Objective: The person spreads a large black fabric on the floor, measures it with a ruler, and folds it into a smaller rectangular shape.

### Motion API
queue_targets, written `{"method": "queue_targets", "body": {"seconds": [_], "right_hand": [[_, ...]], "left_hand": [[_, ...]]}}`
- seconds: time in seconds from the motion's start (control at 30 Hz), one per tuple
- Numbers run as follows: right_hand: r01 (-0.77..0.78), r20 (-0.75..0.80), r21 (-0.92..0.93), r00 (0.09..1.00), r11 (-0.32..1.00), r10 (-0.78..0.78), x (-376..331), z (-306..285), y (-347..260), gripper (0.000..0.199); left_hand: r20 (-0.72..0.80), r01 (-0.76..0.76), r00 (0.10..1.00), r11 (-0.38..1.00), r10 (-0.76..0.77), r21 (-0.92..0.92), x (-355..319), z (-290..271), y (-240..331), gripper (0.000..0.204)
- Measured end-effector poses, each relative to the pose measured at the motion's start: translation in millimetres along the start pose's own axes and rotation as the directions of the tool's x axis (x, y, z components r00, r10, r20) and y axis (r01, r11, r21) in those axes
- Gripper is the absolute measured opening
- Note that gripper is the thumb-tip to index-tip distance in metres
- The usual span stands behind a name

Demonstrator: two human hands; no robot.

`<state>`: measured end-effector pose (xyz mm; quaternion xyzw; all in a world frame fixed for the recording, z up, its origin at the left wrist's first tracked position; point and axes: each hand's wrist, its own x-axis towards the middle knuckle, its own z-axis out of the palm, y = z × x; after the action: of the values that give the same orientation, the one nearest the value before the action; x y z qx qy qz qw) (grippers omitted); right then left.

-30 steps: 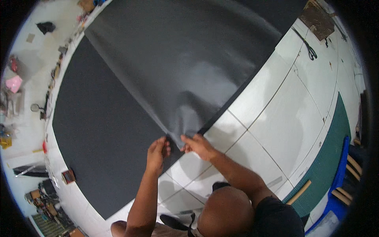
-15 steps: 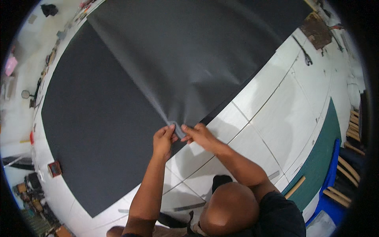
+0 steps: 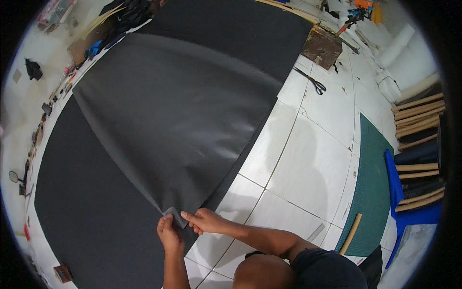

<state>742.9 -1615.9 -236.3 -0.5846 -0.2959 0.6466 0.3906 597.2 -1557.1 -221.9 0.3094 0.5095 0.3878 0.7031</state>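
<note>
A smooth dark grey sheet, perhaps vinyl, lies over a larger black sheet spread on the floor. Its near end is gathered toward my hands, with creases fanning away from them. At this end a small lighter grey flap shows between my hands. My left hand pinches its left side between thumb and fingers. From the right, my right hand grips the flap's other side, thumb on top and fingers curled below. Both hands are above the black sheet, close to its right edge.
Black-handled scissors lie on the white tiles near a brown block. At the right are a green cutting mat with a wooden stick, and a blue frame beside several wooden rods. A small brown block sits near left.
The view has shifted, showing more of the sheet's far side and putting my hands lower left. Both hands still hold the grey sheet's near end, whose flap now looks flatter.
</note>
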Motion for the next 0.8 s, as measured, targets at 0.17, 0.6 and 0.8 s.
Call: {"method": "queue_targets", "body": {"seconds": [0.17,0.6,0.8], "right_hand": [[0.03,-0.218,0.11,0.976,0.993,-0.005,1,-67,-8,0.071],[0.062,-0.586,-0.106,0.803,0.992,-0.113,27,-152,25,0.043],[0.049,-0.718,-0.314,0.642,0.948,-0.271,38,-193,21,0.033]], "left_hand": [[-0.069,-0.039,0.997,0.999,0.04,0.006,2,-8,19,0.007],[-0.112,0.112,0.99,0.958,-0.085,0.264,36,-54,-32,0.014],[-0.154,0.176,0.981,0.889,-0.121,0.422,40,-56,-37,0.018]]}}
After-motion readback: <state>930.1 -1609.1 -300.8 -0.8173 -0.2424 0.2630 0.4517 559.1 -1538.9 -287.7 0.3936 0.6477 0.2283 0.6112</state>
